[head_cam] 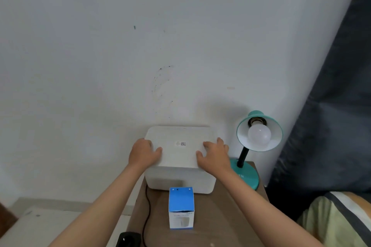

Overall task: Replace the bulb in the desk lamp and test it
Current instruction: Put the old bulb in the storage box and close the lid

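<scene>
A teal desk lamp [244, 174] stands at the back right of a small brown table [212, 218], its shade tipped toward me. A white round bulb [259, 134] sits unlit in its socket. In front of me stands a small blue and white bulb box [181, 207], upright and closed. Behind it is a large white box [179, 158]. My left hand [143, 153] grips that box's left top edge and my right hand [215, 154] grips its right top edge, fingers spread over the lid.
A black cord [147, 214] runs down the table's left side to a black object [127, 238] at the bottom edge. A white wall [140, 46] stands close behind. A dark curtain [331, 126] hangs at the right, with striped bedding [337, 220] below it.
</scene>
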The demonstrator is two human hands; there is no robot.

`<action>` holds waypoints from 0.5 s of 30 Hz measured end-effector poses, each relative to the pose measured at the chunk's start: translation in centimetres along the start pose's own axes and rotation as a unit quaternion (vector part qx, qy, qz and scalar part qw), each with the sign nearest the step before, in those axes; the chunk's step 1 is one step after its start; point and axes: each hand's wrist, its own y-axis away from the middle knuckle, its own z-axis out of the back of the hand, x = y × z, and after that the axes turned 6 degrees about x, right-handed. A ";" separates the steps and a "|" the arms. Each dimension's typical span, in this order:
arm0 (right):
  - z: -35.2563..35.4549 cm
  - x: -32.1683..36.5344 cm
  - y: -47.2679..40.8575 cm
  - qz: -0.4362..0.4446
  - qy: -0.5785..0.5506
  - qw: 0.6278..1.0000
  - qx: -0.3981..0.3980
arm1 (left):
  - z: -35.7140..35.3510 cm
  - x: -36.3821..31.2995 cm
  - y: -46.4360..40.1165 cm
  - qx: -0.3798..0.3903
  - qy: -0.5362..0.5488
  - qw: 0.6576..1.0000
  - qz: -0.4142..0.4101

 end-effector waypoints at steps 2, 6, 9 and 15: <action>-0.3 -0.3 -0.8 0.001 0.004 1.000 -0.012 | -0.5 0.0 -0.7 -0.002 -0.010 1.000 -0.006; -1.6 -1.3 -1.2 0.016 0.006 0.999 -0.033 | -1.6 0.4 -1.1 -0.015 -0.040 0.999 -0.021; -2.2 -1.7 -1.6 0.029 0.037 0.999 -0.020 | -2.5 1.1 -1.3 -0.004 -0.068 0.997 -0.033; -1.9 -2.0 -4.0 0.038 0.137 0.988 0.062 | -2.6 1.1 -2.4 0.085 -0.122 0.987 -0.057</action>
